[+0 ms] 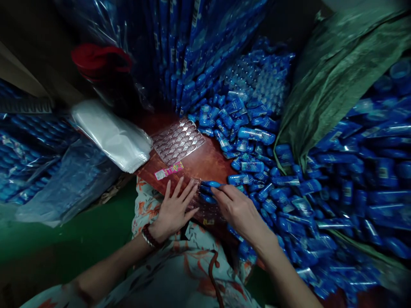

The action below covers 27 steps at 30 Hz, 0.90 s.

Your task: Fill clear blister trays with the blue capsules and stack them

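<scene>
My left hand (177, 204) lies flat with its fingers spread at the front of the red-brown tabletop (205, 164). Its fingertips reach the left side of a clear moulded plastic sheet (210, 212). On that sheet, a few small blue bottles (207, 197) sit side by side. My right hand (233, 205) is closed, with its fingertips pinching a small blue bottle (212, 184) at the right end; part of it is hidden by the fingers. A pink and yellow printed strip (168, 170) lies just beyond my left fingers. Behind it rests another clear moulded sheet (178, 141) with rows of hollows.
A large heap of blue bottles (257, 167) covers the right side. A green sack (337, 81) stands among them. Stacked blue packs (180, 51) rise at the back. Clear plastic bags (111, 134) and a red-topped container (99, 64) are at the left, above a green floor (73, 239).
</scene>
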Available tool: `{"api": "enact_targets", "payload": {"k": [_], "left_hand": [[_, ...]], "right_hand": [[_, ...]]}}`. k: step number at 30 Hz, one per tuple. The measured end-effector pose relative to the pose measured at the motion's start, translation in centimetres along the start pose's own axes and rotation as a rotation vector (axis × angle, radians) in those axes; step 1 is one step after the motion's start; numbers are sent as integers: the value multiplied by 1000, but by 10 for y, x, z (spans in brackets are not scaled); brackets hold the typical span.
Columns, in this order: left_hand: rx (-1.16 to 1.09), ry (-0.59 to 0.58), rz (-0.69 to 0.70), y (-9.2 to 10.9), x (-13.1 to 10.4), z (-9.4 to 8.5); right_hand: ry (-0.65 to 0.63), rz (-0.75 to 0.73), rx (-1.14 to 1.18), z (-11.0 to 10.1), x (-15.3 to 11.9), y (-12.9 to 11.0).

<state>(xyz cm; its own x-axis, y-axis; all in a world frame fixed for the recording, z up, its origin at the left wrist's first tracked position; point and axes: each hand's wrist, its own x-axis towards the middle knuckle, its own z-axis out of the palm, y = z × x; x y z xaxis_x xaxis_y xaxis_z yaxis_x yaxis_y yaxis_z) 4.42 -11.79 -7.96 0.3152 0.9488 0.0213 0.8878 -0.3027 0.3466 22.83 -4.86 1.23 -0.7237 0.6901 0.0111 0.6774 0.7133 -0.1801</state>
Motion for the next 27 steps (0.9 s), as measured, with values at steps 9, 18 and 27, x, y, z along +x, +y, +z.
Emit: {"api": "enact_targets", "payload": {"k": [9,18,27], "left_hand": [[0,9,-3,0,-1,2],[14,50,-28,2,3,2],[77,47,19,-15,41,-3]], "right_hand": [[-209,-22,-113,-7,21,-5],[-55,50,-32,5,18,-6],[467,598,88,23,-39,38]]}}
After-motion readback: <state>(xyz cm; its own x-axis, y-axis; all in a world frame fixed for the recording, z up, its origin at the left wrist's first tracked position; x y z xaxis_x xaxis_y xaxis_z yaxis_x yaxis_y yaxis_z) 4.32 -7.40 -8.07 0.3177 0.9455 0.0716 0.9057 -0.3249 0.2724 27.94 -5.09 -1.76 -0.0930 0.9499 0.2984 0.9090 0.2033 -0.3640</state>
